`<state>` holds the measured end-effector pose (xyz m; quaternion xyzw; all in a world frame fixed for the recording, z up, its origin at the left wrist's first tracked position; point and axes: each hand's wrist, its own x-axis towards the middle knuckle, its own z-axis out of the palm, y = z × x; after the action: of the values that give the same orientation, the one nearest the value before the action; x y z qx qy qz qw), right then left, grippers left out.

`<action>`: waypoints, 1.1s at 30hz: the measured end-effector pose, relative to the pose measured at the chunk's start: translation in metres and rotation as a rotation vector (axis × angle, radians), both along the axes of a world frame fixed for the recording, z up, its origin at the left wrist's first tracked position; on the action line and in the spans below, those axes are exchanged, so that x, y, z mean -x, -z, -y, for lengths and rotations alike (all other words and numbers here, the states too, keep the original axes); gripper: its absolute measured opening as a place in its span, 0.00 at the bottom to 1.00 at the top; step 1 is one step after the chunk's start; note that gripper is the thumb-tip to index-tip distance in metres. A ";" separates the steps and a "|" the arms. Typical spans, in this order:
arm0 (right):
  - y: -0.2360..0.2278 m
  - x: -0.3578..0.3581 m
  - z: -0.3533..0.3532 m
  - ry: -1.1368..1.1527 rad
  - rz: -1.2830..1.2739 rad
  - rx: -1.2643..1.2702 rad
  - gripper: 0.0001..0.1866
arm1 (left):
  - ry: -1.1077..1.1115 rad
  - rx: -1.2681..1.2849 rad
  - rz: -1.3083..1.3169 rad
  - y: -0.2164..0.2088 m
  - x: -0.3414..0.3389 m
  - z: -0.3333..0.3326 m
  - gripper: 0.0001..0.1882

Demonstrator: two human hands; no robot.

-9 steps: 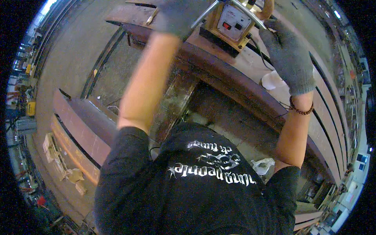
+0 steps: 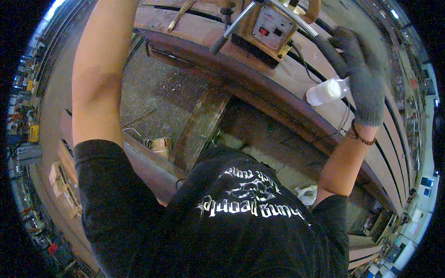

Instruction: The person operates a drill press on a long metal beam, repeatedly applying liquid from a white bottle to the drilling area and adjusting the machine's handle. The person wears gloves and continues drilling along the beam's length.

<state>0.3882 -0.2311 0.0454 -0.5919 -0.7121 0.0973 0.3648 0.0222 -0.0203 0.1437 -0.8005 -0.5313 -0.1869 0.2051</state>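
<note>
A yellow drilling machine [image 2: 269, 34] with a grey panel and red switch stands on a rust-brown steel beam [image 2: 181, 48]. Chrome handle bars slope down from its top, the left one [image 2: 238, 23] ending in a dark grip that no hand touches. My left forearm [image 2: 104, 51] runs out past the upper edge, so my left hand is hidden. Beside the end of the right bar is my right hand [image 2: 359, 69] in a dark grey glove, its fingers apart and loosely bent; contact with the bar is unclear. A plastic bottle [image 2: 327, 91] with white contents lies near that hand's wrist.
A brush [image 2: 181, 16] lies on the beam left of the machine. A dark cable [image 2: 303, 60] trails from the machine's side. Cardboard pieces [image 2: 160, 146] sit below the beam, and more steel lies at lower left. A crumpled clear bag [image 2: 307, 194] is near my right elbow.
My left hand has left the left handle and gone up out of view. My right hand has shifted slightly right and down, uncovering more of the bottle.
</note>
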 end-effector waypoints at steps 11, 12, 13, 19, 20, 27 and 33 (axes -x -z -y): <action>0.086 -0.125 -0.034 0.345 0.558 0.198 0.25 | -0.053 0.208 0.209 -0.009 -0.013 0.043 0.28; 0.094 -0.129 -0.035 0.307 0.653 0.186 0.24 | -0.011 0.207 0.269 -0.006 -0.010 0.038 0.29; 0.097 -0.131 -0.035 0.320 0.640 0.175 0.24 | 0.033 0.205 0.329 -0.001 -0.007 0.029 0.29; 0.085 -0.124 -0.020 0.518 0.641 0.318 0.27 | 0.000 0.184 0.262 -0.007 -0.017 0.026 0.27; 0.090 -0.143 -0.022 0.544 0.623 0.329 0.31 | 0.008 0.182 0.266 -0.009 -0.019 0.025 0.27; 0.078 -0.196 -0.052 0.736 0.616 0.071 0.35 | -0.029 0.183 0.302 -0.004 -0.019 0.027 0.28; 0.065 -0.250 -0.122 0.681 0.686 0.093 0.33 | -0.014 0.186 0.319 -0.006 -0.022 0.025 0.28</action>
<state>0.6378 -0.1095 -0.0200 -0.8048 -0.5522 -0.1967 0.0934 0.0443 -0.0453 0.1501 -0.7723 -0.5777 -0.2602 0.0448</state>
